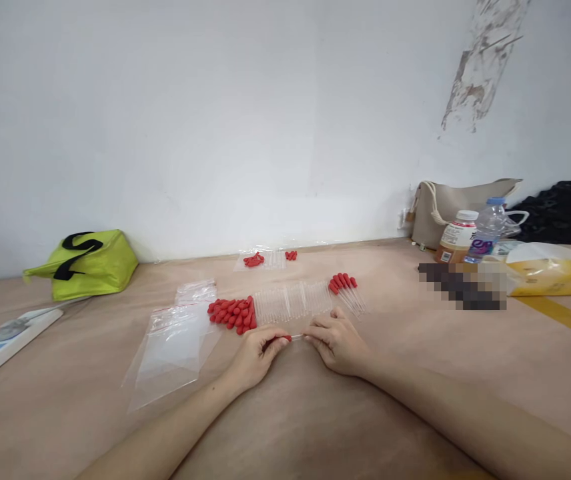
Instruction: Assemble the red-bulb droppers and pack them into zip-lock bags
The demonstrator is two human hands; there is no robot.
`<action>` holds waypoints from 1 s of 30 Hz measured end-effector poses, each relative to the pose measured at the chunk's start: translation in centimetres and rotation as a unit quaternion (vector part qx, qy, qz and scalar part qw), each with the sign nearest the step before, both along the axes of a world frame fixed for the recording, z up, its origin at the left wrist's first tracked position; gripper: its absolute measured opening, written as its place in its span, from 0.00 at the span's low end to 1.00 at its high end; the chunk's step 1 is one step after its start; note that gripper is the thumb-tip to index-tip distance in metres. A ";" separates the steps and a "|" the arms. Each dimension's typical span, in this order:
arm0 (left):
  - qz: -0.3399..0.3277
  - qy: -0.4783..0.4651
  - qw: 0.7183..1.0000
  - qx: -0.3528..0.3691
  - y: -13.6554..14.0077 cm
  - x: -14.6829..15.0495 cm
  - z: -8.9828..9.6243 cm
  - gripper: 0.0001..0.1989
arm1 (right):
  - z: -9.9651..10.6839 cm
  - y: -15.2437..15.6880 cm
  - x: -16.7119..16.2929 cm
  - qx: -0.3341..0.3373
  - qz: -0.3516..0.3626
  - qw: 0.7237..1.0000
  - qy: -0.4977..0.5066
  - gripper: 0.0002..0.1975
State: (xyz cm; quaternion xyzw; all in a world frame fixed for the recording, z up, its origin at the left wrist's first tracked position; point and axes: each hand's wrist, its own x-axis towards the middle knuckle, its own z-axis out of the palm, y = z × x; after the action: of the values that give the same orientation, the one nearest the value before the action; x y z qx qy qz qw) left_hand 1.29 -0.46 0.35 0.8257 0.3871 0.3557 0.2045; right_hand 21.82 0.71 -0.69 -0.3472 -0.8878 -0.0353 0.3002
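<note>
Between finger and thumb, my left hand (pixel 258 350) pinches a red rubber bulb (pixel 288 338), mostly hidden by the fingers. My right hand (pixel 335 340) is closed on a thin clear dropper tube (pixel 298 337), whose end meets the bulb; how deep it sits inside I cannot tell. Just beyond the hands lies a row of clear tubes (pixel 293 301). A heap of loose red bulbs (pixel 230 313) touches its left end. Several droppers with red bulbs on them (pixel 344 283) lie fanned out past my right hand.
Clear zip bags (pixel 170 357) lie flat at left. Near the wall are a smaller bag of red bulbs (pixel 254 260), a yellow-green pouch (pixel 93 267) and a power strip (pixel 10 343). At right stand two bottles (pixel 458 237), a grey bag (pixel 425 217) and a tissue pack (pixel 553 275).
</note>
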 end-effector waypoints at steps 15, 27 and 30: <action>0.016 0.031 0.999 0.028 -0.4 0.1 -0.1 0.08 | 0.2 0.2 0.1 0.019 0.032 0.999 -0.026 0.10; 0.019 0.084 0.995 0.058 -0.5 0.1 0.1 0.08 | 0.0 -0.3 -0.4 0.023 0.017 0.999 -0.047 0.09; 0.004 0.099 0.993 0.070 -0.5 0.1 -0.1 0.09 | 0.2 -0.4 -0.5 -0.019 0.027 0.999 -0.043 0.10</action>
State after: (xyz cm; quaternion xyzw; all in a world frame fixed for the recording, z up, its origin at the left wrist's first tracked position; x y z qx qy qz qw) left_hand 1.43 -1.00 0.27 0.8676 0.3831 0.2990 0.1052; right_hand 21.33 0.31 -0.53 -0.3268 -0.9094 -0.0249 0.2560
